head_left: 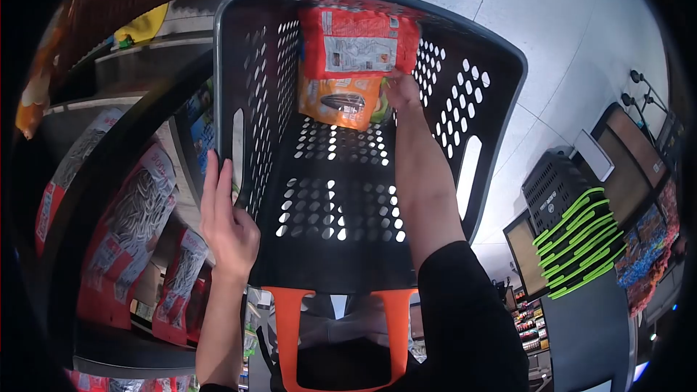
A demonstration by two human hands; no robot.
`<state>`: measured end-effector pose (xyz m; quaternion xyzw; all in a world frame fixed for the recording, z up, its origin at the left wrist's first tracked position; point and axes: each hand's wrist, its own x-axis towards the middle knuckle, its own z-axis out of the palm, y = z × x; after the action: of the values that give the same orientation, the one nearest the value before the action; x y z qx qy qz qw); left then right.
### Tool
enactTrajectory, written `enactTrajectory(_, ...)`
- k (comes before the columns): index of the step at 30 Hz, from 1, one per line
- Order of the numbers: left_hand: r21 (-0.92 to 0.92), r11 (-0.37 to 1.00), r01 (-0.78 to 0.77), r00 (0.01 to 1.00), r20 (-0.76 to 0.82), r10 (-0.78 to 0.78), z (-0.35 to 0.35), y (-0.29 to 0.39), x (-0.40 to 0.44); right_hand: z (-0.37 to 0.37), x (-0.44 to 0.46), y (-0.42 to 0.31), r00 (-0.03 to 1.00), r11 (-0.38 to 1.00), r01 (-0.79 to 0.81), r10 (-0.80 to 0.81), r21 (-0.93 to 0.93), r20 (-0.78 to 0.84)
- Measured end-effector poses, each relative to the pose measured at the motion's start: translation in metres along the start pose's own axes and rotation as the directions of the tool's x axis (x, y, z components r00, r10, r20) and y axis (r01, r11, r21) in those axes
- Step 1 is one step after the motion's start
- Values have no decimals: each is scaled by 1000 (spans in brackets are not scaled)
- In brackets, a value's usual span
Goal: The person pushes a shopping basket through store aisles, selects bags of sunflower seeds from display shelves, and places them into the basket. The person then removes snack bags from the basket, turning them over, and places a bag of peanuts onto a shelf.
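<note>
A black shopping basket [334,261] with perforated walls and an orange handle [287,334] fills the middle of the view. Deep inside, a red bag [359,43] with a pale printed panel stands against the far wall. Below it lies an orange packet [337,101] showing a striped seed picture, with part of a green packet [380,110] beside it. My right hand [403,91] reaches in and is closed at the red bag's lower right corner; its fingertips are partly hidden. Against the basket's left side rests my left hand [231,229], two fingers stretched out, holding nothing.
At left, dark shelving [145,91] carries red-and-clear bags [141,207]. Stacked black baskets with green handles [581,239] stand at right, near a white-framed panel [593,154]. Pale floor tiles [559,51] surround the basket's far end.
</note>
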<state>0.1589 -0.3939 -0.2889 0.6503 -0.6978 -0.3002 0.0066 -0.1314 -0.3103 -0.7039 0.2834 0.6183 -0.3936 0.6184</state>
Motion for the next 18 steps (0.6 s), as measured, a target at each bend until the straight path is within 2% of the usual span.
enactTrajectory(2,2,1000,5,1000,6,-5,0,0,0,14,-20,-6,991,990,41,-57,136,118)
enactTrajectory(3,1,1000,2,1000,5,-2,0,0,0,11,-16,-5,1000,993,12,-15,117,24)
enactTrajectory(8,15,999,29,999,22,-30,-1,3,0,10,-27,7,999,1000,11,-12,-26,-37)
enactTrajectory(10,6,999,34,999,14,-34,-2,4,0,17,-41,15,993,995,78,-83,-63,-86)
enactTrajectory(12,34,999,-11,1000,-11,12,-2,1,-2,37,-65,17,987,987,152,-154,-61,-41)
enactTrajectory(14,7,1000,-9,1000,-28,9,-2,6,-3,48,-82,15,997,994,78,-76,81,-23)
enactTrajectory(15,-15,1000,7,1000,-24,-7,-4,9,-7,48,-95,15,996,992,89,-88,85,-21)
enactTrajectory(17,-26,1000,-5,999,-33,4,-5,10,-11,52,-111,14,989,986,98,-81,137,-125)
enactTrajectory(18,-32,999,-1,999,-32,0,-6,9,-9,52,-113,9,989,984,110,-94,142,-113)
